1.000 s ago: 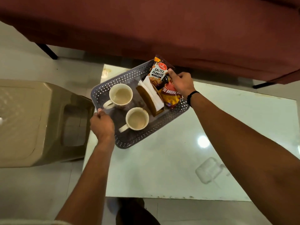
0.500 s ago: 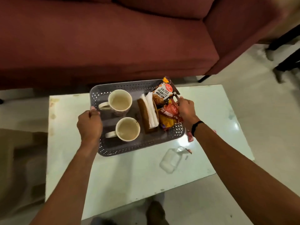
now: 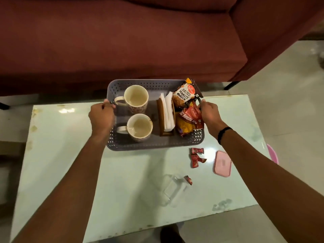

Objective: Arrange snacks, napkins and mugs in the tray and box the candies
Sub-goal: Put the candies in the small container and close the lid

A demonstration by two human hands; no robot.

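Tray loaded and held at both short ends; candies not yet boxed.

Our left hand curls over the tray rim, right hand grips the opposite rim beside the snack packets. Both mugs and the napkins sit inside. We judge the next step: release, gather the red candies into the clear box, fit the pink lid.

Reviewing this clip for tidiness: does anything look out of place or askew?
Yes. Red candies lie loose on the table, not in the clear box; its pink lid lies apart.
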